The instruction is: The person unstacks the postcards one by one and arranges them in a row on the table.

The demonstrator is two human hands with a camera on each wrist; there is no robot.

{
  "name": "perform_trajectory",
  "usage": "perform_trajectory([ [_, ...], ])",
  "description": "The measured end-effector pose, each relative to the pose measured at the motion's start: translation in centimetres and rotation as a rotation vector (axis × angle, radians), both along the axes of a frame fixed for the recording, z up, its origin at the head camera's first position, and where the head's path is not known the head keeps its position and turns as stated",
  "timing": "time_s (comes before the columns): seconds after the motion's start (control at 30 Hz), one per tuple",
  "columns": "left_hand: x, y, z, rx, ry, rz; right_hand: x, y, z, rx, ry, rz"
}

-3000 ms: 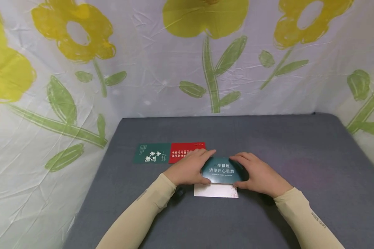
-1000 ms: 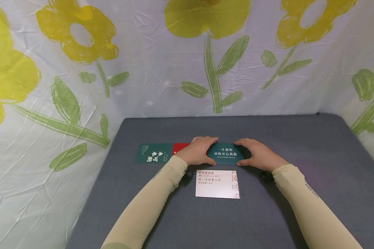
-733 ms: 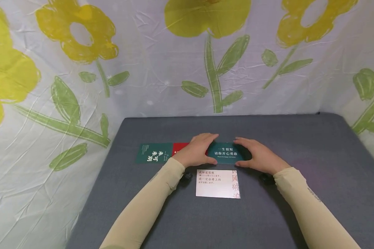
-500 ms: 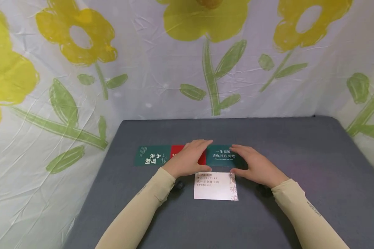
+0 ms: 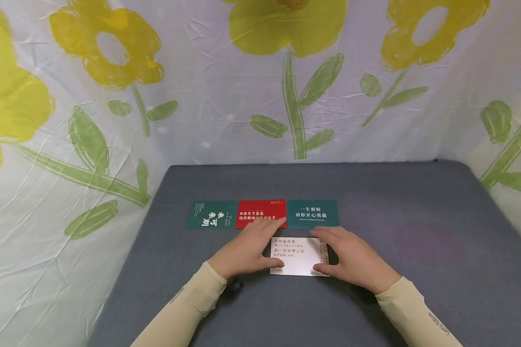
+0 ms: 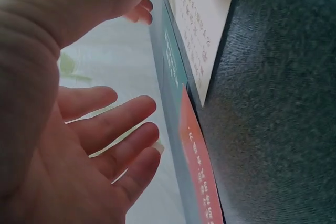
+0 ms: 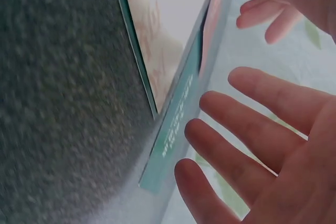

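Observation:
A white card (image 5: pixel 295 262) with reddish print lies flat on the grey table, near its middle. Behind it three cards form a row edge to edge: a green card (image 5: pixel 206 214) at the left, a red card (image 5: pixel 260 207) in the middle and a second green card (image 5: pixel 312 211) at the right. My left hand (image 5: pixel 249 246) hovers at the white card's left side, fingers spread and relaxed. Over that card's right end is my right hand (image 5: pixel 351 253), hiding part of the print. Both wrist views show the fingers extended and holding nothing. A green edge shows under the white card (image 7: pixel 163 24) in the right wrist view.
The grey cloth-covered table (image 5: pixel 417 202) extends to both sides of the cards. A white curtain (image 5: pixel 208 96) with yellow flowers and green leaves hangs behind and beside it.
Both hands slid the right green card back into line beside the red one, then released it. They have since come nearer to me, to either side of the white card.

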State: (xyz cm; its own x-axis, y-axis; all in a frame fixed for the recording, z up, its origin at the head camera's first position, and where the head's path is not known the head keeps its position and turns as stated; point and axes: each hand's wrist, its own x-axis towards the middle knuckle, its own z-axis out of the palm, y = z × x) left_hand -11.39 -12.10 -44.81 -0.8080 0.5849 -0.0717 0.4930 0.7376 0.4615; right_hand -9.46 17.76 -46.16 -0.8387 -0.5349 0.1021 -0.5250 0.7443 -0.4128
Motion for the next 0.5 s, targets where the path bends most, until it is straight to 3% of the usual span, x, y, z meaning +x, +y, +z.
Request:
perform_trajectory([
  [0.5, 1.4, 0.6, -0.9, -0.091, 0.04, -0.066, 0.5, -0.5, 0.0, 0.024, -0.097, 0.013],
])
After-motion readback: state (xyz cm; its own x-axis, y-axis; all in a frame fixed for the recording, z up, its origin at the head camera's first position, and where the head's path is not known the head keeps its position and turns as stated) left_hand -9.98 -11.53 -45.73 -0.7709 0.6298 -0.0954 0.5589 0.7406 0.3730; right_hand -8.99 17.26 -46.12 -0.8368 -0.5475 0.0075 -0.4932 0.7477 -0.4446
